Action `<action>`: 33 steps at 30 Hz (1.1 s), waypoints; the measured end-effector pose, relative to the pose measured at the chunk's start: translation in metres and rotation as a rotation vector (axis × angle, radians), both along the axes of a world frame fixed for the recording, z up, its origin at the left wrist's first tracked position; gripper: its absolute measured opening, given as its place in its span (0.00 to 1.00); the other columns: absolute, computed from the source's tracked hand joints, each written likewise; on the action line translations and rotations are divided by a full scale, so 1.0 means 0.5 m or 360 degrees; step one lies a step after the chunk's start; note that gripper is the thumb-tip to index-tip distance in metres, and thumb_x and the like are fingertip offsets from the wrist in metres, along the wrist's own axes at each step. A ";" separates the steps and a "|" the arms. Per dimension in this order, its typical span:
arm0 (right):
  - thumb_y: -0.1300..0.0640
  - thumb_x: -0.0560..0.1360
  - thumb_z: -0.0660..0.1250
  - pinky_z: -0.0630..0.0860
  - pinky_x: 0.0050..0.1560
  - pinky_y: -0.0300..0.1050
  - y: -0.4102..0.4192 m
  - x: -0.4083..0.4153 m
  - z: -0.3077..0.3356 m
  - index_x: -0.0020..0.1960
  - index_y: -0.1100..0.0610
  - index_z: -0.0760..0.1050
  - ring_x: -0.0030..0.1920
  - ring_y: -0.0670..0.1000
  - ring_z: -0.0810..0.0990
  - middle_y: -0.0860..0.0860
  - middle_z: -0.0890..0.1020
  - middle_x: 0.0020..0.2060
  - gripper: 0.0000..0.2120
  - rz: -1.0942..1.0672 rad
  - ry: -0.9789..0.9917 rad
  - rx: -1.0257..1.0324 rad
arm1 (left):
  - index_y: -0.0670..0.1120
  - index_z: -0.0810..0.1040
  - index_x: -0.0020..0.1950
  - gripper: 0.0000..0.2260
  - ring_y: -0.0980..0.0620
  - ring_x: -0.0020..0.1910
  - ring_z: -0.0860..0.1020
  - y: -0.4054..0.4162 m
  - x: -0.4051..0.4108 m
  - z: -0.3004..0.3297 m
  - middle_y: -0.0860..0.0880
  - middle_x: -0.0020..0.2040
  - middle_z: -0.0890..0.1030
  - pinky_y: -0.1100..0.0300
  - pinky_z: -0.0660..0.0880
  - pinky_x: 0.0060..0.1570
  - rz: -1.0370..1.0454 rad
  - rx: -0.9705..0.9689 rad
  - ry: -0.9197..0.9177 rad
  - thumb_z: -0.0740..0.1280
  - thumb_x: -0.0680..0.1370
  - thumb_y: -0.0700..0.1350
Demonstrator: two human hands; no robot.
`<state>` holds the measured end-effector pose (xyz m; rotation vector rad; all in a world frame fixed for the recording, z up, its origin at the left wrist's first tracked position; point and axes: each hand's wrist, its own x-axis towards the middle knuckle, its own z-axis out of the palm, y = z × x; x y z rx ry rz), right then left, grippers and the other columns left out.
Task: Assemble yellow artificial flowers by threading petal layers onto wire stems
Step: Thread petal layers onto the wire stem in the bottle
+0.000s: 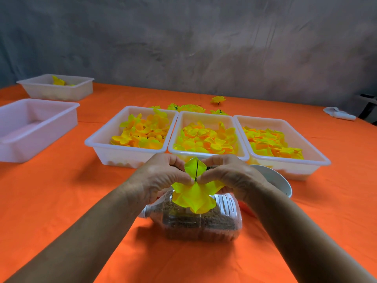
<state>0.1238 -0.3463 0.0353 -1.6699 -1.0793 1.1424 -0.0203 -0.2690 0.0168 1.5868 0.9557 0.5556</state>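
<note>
Fingertips of both hands meet at the middle of a yellow petal layer [194,196], w/ the thin dark wire stem [196,170] poking up thru its centre. Left hand [163,176] and right hand [230,176] are each curled in narrow, thumbs and forefingers pinching the fabric right beside the wire; nothing else held, as far as I can see. Petal layer sits just above a clear plastic bottle [204,221] lying on its side, filled w/ brownish grainy stuff, on the orange tablecloth [81,201].

Likely step: pushing this layer along the stem. Risks, imo: wire misses the centre hole and tears the thin fabric if pushed off-axis; wire bends under a sideways squeeze; layer bunches or folds since one lobe is already flipped up behind the stem.

Further out: three white trays in a row just beyond the hands, left tray [102,148], middle tray [204,115], right tray [318,158], all holding loose yellow petal pieces. White bowl [281,180] near the right wrist, partly hidden. Finished flowers [189,108] lie behind the trays. Two more trays far left, the far one [61,92] w/ a few yellow bits, the near one [30,148] showing none.
</note>
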 end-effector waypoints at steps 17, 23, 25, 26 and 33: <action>0.68 0.66 0.74 0.73 0.25 0.34 0.013 0.013 -0.026 0.42 0.52 0.78 0.31 0.46 0.80 0.47 0.81 0.30 0.13 -0.0055 -0.0072 0.0014 | 0.45 0.78 0.43 0.14 0.60 0.37 0.74 0.014 -0.002 -0.014 0.52 0.32 0.77 0.67 0.71 0.33 -0.0021 0.0019 0.0054 0.77 0.63 0.34; 0.67 0.66 0.74 0.74 0.29 0.37 0.010 0.013 -0.031 0.49 0.55 0.79 0.33 0.47 0.81 0.47 0.81 0.30 0.15 -0.0083 0.0002 -0.0032 | 0.47 0.78 0.43 0.14 0.59 0.43 0.75 0.020 -0.005 -0.017 0.51 0.39 0.78 0.61 0.71 0.39 -0.0052 0.0031 0.0113 0.78 0.63 0.37; 0.67 0.66 0.74 0.73 0.28 0.36 0.009 0.011 -0.032 0.48 0.54 0.78 0.30 0.44 0.81 0.45 0.81 0.27 0.14 -0.0095 0.0019 -0.0042 | 0.47 0.78 0.43 0.13 0.59 0.41 0.75 0.021 -0.007 -0.018 0.55 0.36 0.77 0.62 0.69 0.37 -0.0066 0.0040 0.0132 0.78 0.63 0.38; 0.67 0.66 0.74 0.74 0.29 0.37 0.009 0.011 -0.032 0.48 0.54 0.78 0.31 0.45 0.81 0.45 0.81 0.27 0.14 -0.0106 0.0020 -0.0044 | 0.47 0.78 0.43 0.13 0.58 0.38 0.74 0.022 -0.008 -0.018 0.58 0.31 0.76 0.63 0.68 0.36 -0.0076 0.0045 0.0146 0.78 0.64 0.39; 0.62 0.66 0.76 0.72 0.32 0.38 -0.009 0.006 -0.040 0.56 0.53 0.76 0.42 0.46 0.79 0.51 0.81 0.41 0.20 -0.0225 -0.0028 -0.0020 | 0.47 0.76 0.43 0.16 0.60 0.25 0.68 0.013 -0.014 -0.013 0.52 0.31 0.69 0.69 0.65 0.23 -0.0019 0.0267 0.0206 0.80 0.62 0.40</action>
